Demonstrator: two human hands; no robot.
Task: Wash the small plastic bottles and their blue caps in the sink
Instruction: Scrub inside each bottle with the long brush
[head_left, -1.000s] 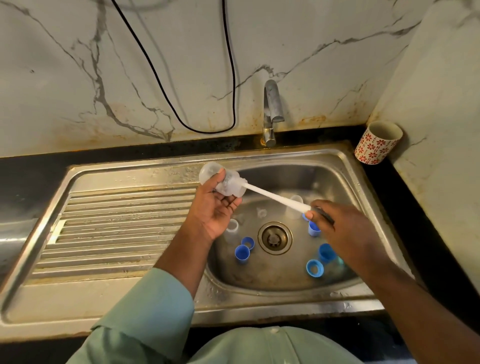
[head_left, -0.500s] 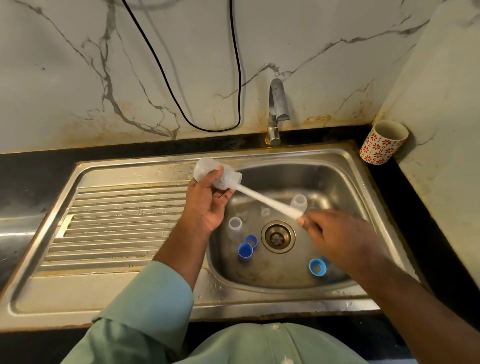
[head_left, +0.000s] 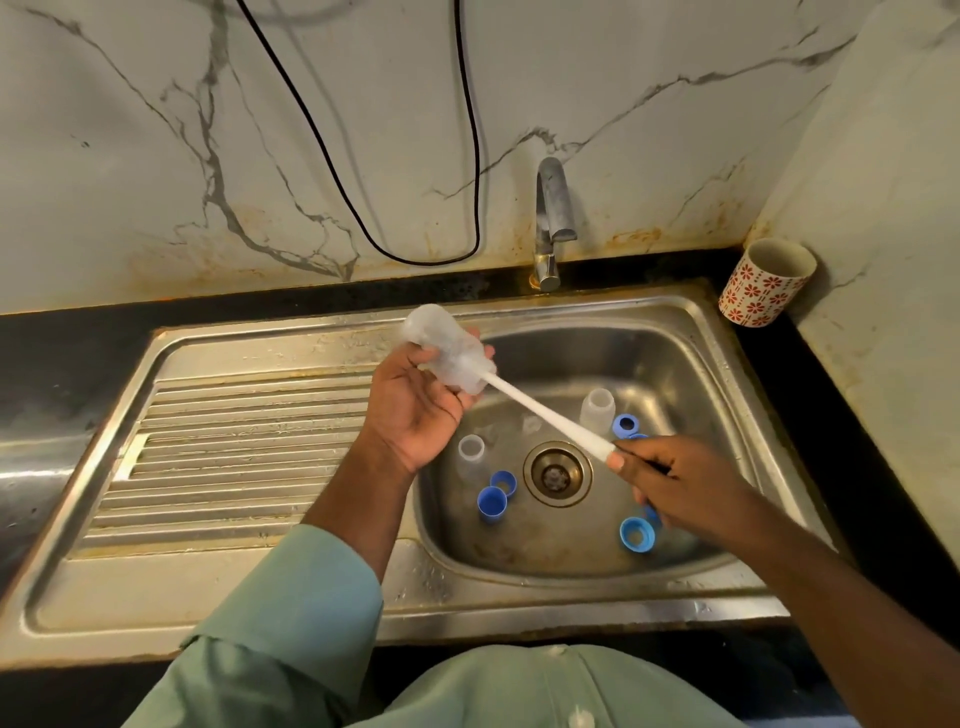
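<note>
Head view: my left hand grips bottle, right hand pinches brush handle inside it; other bottles, blue caps in sink look unwashed.

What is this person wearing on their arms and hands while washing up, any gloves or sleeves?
No gloves: both the left hand and the right hand are bare. The left arm wears a pale green sleeve with a buttonless-looking cuff ending below the forearm. The right forearm is bare as far as it shows. No rings or watch are visible.
</note>
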